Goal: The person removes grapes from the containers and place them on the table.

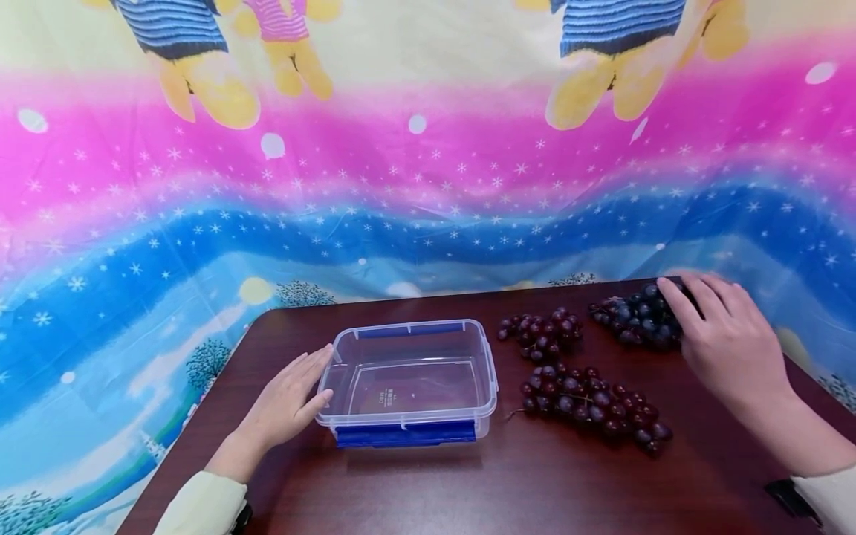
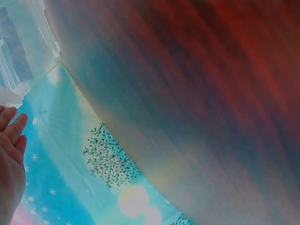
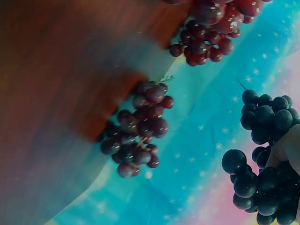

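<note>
A clear plastic food container with blue side clips stands on the table, with nothing inside. My left hand rests against its left wall, fingers extended; the left wrist view catches only part of this hand beside the container's corner. At the back right, my right hand holds a bunch of black grapes. The right wrist view shows a digit pressed in among these black grapes; the other fingertips are hidden. Left of that hand lie a small bunch of red grapes and a longer red bunch.
The dark brown wooden table has a rounded back-left corner. Behind it hangs a cloth printed with snowflakes, trees and bears, close to the table's back edge. The red bunches lie between the container and the right hand.
</note>
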The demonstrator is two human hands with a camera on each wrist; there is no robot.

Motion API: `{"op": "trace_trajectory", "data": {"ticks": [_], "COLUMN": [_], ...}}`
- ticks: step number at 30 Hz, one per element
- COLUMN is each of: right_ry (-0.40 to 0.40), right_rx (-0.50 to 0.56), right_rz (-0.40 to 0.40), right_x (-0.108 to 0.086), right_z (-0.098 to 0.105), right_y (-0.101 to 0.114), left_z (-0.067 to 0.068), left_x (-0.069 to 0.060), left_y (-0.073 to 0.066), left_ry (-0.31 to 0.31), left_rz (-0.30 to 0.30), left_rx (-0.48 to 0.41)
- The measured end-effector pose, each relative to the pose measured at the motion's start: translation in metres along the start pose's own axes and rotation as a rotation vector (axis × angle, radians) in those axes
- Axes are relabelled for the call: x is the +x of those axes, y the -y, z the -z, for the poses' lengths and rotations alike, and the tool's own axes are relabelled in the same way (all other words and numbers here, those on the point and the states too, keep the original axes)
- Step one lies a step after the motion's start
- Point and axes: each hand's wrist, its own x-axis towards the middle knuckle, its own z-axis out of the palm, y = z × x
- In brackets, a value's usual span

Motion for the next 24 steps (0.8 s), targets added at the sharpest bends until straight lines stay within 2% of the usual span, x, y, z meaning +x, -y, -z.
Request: {"op": "trace_trajectory", "data": {"ticks": [10,14,20,24], "right_ry": [0.120,0.108,0.175,0.174], "right_rx": [-0.059,-0.055,-0.049,-0.033], "right_rz": [0.012,0.028,0.034,0.041], "right_x": [-0.027,-0.036,-0.048,-0.053], "right_z": [0.008,0.007,0.009,0.008], "right_y": [-0.012,-0.013,-0.015,-0.016], "left_z": [0.000,0.000,0.000,0.000], "left_x": [-0.002,-0.001,-0.001,0.000], "left_y": [0.000,0.000,-0.001,-0.001], "left_ry": [-0.003,-0.003,-0.005,-0.008], "left_rz": [0.015,0.015,0.012,0.013], "left_rx": [0.000,-0.003,-0.002,-0.003]}}
